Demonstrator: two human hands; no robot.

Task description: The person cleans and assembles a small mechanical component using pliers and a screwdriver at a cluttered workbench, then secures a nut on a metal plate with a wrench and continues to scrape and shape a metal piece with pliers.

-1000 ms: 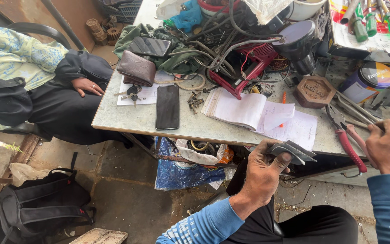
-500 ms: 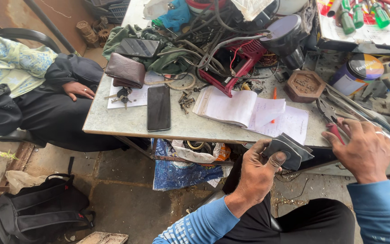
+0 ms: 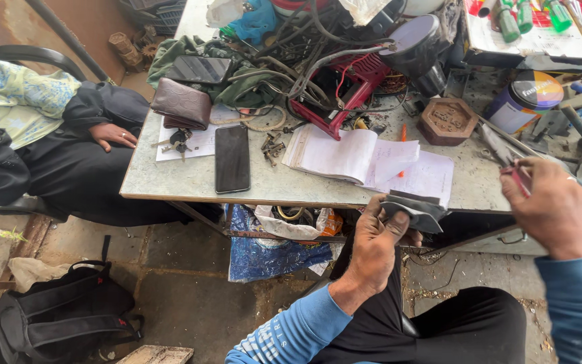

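Gripping a flat dark-grey angular metal part (image 3: pixel 415 210) | left hand (image 3: pixel 375 246) closed around it just below the grey worktable's front edge (image 3: pixel 250 195) | right hand (image 3: pixel 552 209) at 3 o'clock, clasping red-handled pliers (image 3: pixel 510 165) | open floor at 7 o'clock, beside a black backpack (image 3: pixel 62 313).

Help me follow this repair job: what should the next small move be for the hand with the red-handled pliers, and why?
Probably bring the pliers across to the dark flat part. The left hand holds that part up at the table edge, its fingers pinching it, while the right hand grips the pliers off to the side, apart from it. The tool in hand is not yet at the piece.
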